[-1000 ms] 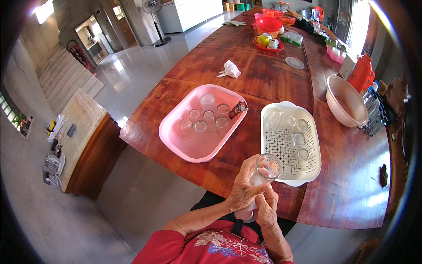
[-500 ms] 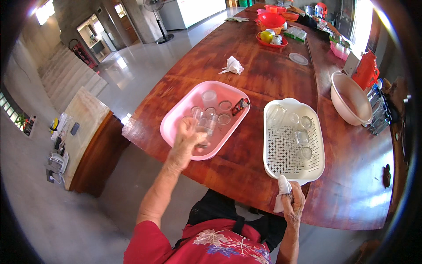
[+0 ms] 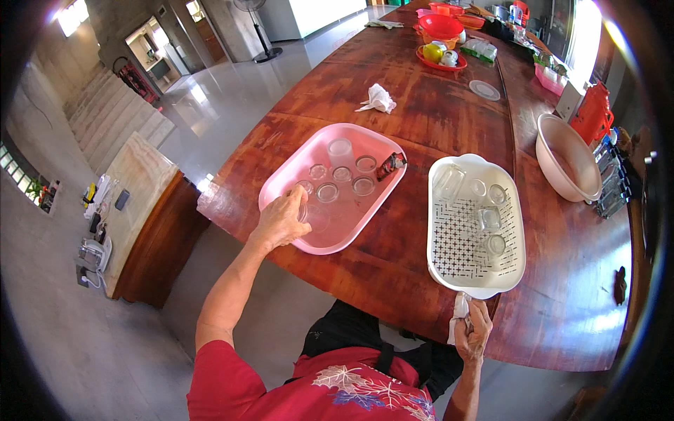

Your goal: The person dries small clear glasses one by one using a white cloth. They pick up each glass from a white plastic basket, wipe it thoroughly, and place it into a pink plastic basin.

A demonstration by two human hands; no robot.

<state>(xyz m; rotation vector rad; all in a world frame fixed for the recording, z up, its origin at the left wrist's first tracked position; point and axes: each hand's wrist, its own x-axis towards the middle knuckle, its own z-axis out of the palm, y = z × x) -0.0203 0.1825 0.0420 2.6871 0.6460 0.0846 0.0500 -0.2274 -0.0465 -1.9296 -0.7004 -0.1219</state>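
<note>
Over the near left corner of the pink plastic tray (image 3: 345,223), my left hand (image 3: 279,221) is closed around a clear glass, mostly hidden by the fingers. Several clear glasses (image 3: 327,192) stand in that tray, with a taller frosted cup (image 3: 340,149) at its far end. A small dark packet (image 3: 391,165) leans on the tray's right rim. My right hand (image 3: 473,328) grips a folded white cloth (image 3: 460,309) just below the near edge of a white perforated basket (image 3: 449,249). Inside the basket are several clear glasses (image 3: 490,219), one tall one (image 3: 449,184) lying tilted.
A crumpled white tissue (image 3: 379,99) lies beyond the tray. Farther back are a red plate (image 3: 460,64) with fruit and a clear lid (image 3: 484,90). A pale pink basin (image 3: 562,161) and a red jug (image 3: 591,116) stand at the right. A marble-topped counter (image 3: 133,186) is at the left.
My left hand has moved left and slightly down with the glass, from the tray's middle to its near left corner. My right hand keeps the cloth by the basket.
</note>
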